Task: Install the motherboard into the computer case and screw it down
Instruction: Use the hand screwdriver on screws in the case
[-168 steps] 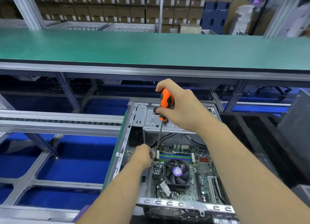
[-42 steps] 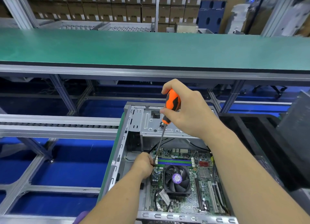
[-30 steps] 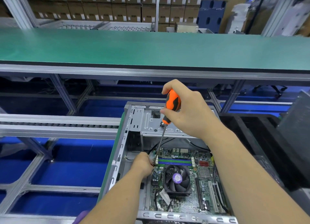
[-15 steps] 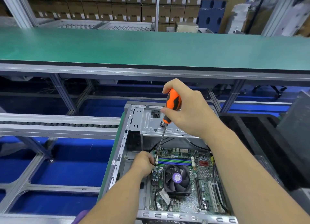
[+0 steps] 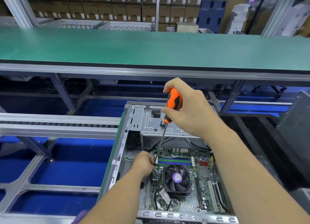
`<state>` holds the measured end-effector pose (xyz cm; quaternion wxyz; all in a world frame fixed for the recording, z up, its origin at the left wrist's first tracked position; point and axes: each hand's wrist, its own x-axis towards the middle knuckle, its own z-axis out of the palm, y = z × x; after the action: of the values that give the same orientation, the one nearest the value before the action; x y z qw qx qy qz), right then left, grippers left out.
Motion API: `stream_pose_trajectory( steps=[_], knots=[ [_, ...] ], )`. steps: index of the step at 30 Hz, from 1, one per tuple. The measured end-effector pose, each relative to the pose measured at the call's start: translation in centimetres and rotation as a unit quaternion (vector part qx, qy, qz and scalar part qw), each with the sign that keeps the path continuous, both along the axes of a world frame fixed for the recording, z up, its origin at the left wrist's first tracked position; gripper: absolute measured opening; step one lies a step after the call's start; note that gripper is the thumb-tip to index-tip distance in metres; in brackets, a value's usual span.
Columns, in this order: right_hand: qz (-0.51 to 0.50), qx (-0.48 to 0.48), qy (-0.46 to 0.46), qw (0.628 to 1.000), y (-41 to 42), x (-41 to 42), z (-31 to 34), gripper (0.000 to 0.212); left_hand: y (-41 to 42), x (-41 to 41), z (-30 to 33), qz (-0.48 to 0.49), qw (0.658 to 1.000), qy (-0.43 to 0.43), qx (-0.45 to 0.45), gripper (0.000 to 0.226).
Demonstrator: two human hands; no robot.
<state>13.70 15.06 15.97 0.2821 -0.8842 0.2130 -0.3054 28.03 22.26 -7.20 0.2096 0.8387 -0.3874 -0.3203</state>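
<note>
- Left hand (image 5: pixel 144 162) is down inside the computer case (image 5: pixel 125 140), fingers curled and pinching the lower end of the screwdriver (image 5: pixel 172 104) shaft at the motherboard's far-left corner (the tip and any screw are hidden behind the fingers)
- Right hand (image 5: pixel 187 113) sits higher up, wrapped round the orange-and-black handle, thumb on top, shaft slanting down and to the left
- Off to the left, a roller conveyor rail (image 5: pixel 58 123) runs up to the case over a blue floor
- Motherboard (image 5: pixel 201 182) lies flat in the case bottom, its black CPU fan (image 5: pixel 177 178) just right of the left hand, blue and green memory slots (image 5: pixel 174 161) just behind the fan
- Across the back, a long green bench top (image 5: pixel 151 47), stacked cardboard boxes (image 5: pixel 100 9) beyond it
</note>
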Motion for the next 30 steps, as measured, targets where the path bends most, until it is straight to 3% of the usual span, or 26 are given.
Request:
stream_pose_trajectory(
  steps=[10,13,18,24,30],
  knots=[
    [-0.002,0.002,0.003,1.000,0.20,-0.13,-0.06,0.036,-0.11,0.20,-0.24,-0.038,0.999,-0.020,0.007,0.007],
    [-0.004,-0.001,0.001,1.000,0.14,-0.20,-0.16,0.037,-0.07,0.19,-0.11,-0.033,0.999,-0.013,0.008,0.011],
    [-0.003,0.002,0.002,1.000,0.00,-0.26,-0.29,0.037,-0.03,0.23,-0.09,-0.027,1.000,-0.006,0.009,0.042],
    [-0.006,0.009,-0.005,1.000,-0.13,-0.34,-0.21,0.038,0.26,0.11,-0.35,-0.018,1.000,-0.007,0.000,0.028],
    [-0.007,0.011,0.000,1.000,-0.20,-0.43,-0.22,0.036,-0.02,0.14,-0.40,-0.003,1.000,0.004,-0.001,0.036]
  ],
)
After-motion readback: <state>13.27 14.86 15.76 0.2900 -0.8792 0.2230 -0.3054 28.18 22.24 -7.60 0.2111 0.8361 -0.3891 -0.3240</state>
